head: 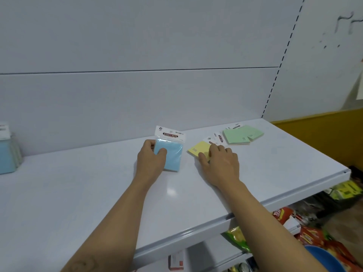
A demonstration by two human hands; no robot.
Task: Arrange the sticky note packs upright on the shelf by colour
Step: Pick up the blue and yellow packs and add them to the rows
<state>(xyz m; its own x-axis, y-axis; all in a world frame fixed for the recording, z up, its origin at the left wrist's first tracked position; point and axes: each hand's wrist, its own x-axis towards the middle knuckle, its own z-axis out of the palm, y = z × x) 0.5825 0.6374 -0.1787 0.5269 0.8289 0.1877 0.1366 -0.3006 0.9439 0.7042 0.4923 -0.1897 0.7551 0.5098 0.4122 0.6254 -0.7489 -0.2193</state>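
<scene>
Clearly a pick-up step is in hand: the blue sticky note pack (170, 154) is tilted up off the white shelf (98, 193), clamped between the thumb and fingers of the left hand (150, 160), its printed header card pointing toward the back panel. It likely needs carrying left to the upright blue packs (7, 154) standing against the back at the far left edge. Just beside it, the right hand (220, 163) lies palm down, fingers pressing the flat yellow pack (199, 149); whether it actually grips is unclear. Green packs (241, 135) lie flat further right, overlapping. Both forearms reach forward over the shelf edge.
</scene>
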